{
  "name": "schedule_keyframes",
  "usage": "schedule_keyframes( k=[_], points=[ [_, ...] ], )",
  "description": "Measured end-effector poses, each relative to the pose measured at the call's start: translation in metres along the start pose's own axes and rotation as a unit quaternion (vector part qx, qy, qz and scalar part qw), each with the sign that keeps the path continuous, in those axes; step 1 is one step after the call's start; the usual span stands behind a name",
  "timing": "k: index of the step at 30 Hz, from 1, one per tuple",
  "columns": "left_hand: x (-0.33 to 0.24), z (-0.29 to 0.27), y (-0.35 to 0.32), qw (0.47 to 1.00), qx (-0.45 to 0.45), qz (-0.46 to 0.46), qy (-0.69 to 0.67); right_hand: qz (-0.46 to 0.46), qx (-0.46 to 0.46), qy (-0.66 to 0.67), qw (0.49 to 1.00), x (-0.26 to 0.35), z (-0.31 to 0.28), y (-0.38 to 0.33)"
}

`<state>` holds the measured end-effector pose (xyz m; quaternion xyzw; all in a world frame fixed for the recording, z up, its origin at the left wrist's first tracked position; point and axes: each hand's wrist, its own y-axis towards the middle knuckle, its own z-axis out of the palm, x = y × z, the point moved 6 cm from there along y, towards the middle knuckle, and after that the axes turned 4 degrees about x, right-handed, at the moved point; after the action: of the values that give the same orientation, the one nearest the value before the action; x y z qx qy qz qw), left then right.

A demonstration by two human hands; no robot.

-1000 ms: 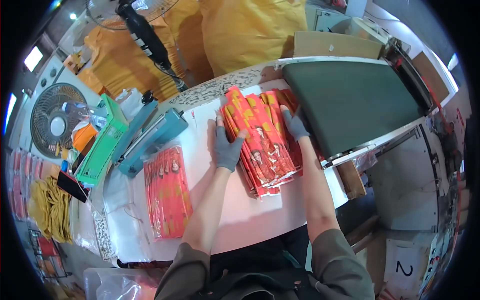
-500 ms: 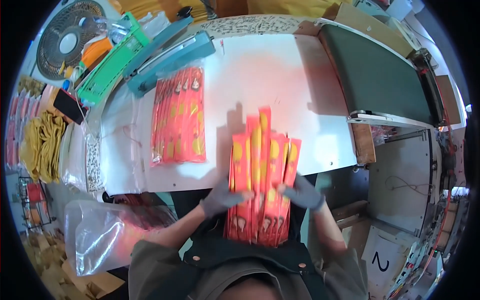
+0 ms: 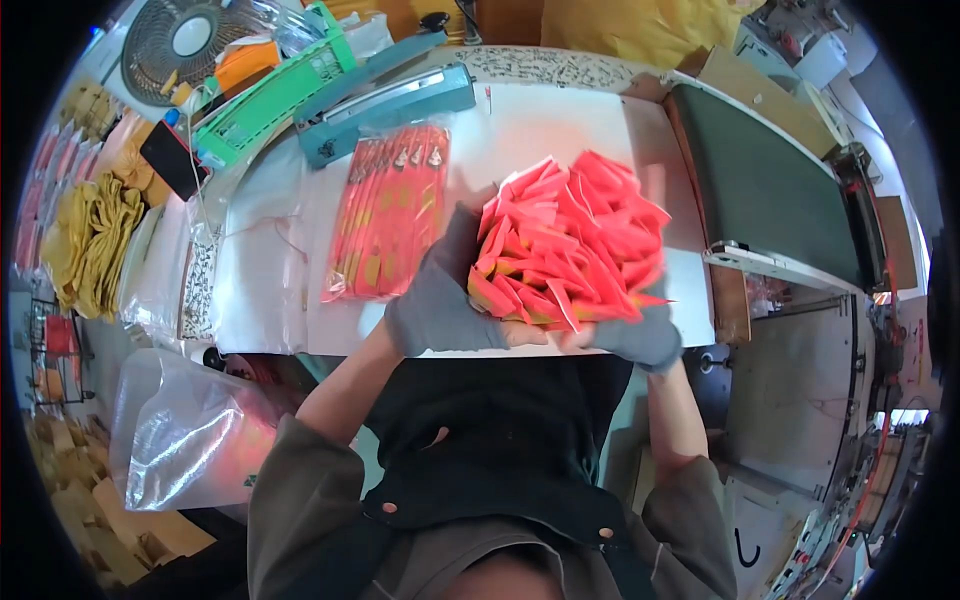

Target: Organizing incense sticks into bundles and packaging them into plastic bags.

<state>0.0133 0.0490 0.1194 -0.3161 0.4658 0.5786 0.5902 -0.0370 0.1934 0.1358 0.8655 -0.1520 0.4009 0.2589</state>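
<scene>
My left hand [image 3: 445, 295] and my right hand [image 3: 642, 330], both in grey gloves with bare fingertips, clasp a thick bundle of long, narrow red paper packets [image 3: 570, 240] from either side. The packets stand on end, their folded ends fanned out toward me in a loose cluster, with gold patches along the lower rim. Thumbs press on the near side; the other fingers are mostly hidden by the bundle. Just left of my left hand, a clear plastic pack of similar red packets [image 3: 390, 215] lies flat on the white table [image 3: 262, 320].
A teal bar-shaped device [image 3: 390, 110] and a green plastic crate [image 3: 275, 95] stand at the back left, near a fan [image 3: 188, 40]. A dark green conveyor belt [image 3: 770, 185] borders the table's right side. Below left hangs a clear plastic bag [image 3: 185, 430].
The bundle has been lifted from near my lap to above the table and tipped up, so its ends now show. Both hands have moved forward with it.
</scene>
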Motion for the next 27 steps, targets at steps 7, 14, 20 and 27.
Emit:
schedule_keyframes(
  k=[7, 14, 20, 27],
  points=[
    [-0.027, 0.016, 0.002, 0.966, 0.038, 0.182, 0.179, -0.157, -0.183, 0.100, 0.965, 0.052, -0.010, 0.006],
    [0.059, -0.012, -0.050, 0.990, -0.059, -0.070, 0.107, 0.221, 0.150, 0.386, 0.883, -0.023, 0.075, 0.019],
    [0.041, -0.092, -0.098, 0.977, -0.035, -0.179, 0.108, 0.141, 0.201, 0.301, 0.921, -0.053, 0.124, 0.061],
    [-0.058, -0.369, -0.228, 0.745, -0.409, -0.051, 0.524, 0.163, 0.221, 0.303, 0.912, -0.051, 0.153, 0.075]
  ],
)
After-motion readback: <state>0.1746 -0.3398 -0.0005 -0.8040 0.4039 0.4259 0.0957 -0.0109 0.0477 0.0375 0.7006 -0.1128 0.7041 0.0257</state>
